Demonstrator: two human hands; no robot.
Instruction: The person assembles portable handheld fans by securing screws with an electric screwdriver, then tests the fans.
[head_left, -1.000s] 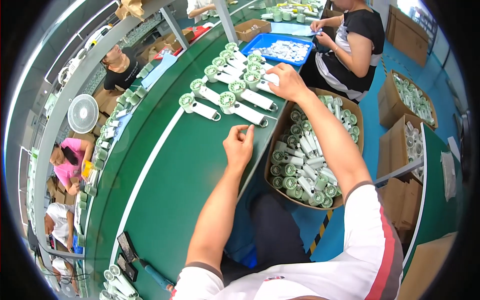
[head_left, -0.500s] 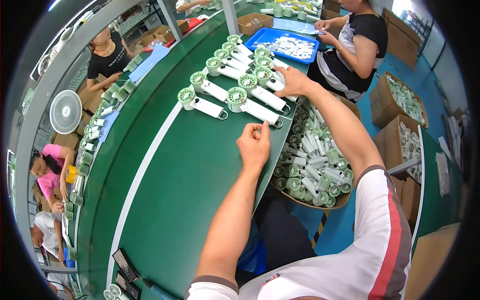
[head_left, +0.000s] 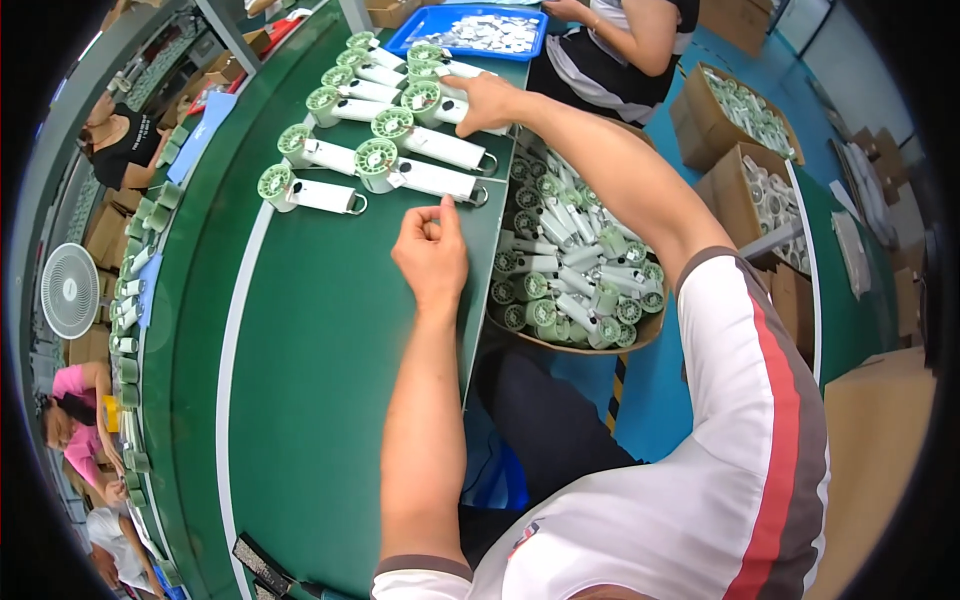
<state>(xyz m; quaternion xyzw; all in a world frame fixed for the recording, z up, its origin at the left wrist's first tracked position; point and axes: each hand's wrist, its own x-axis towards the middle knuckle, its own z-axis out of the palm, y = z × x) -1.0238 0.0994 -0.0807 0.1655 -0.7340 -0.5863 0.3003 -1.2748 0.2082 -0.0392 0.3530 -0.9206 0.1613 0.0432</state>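
Two columns of handheld fan bodies, with green round heads and white handles, lie on the green tabletop. My right hand reaches over the far part of the right-hand column, thumb and forefinger apart, touching or just above the white handles there. Part of those handles is hidden under it. Closer to me, my left hand is closed with its thumb up, just below the looped end of the nearest right-column fan body. Whatever its curled fingers may hold is hidden. The nearest left-column fan body lies untouched.
A carton heaped with fan bodies stands beside the table's right edge. A blue tray of small white parts sits at the far end, near a co-worker. Dark trays lie near the bottom edge. More cartons stand on the right.
The whole view has shifted, so the table, fans and hands appear further left and higher. Both hands keep much the same pose and place beside the fan bodies.
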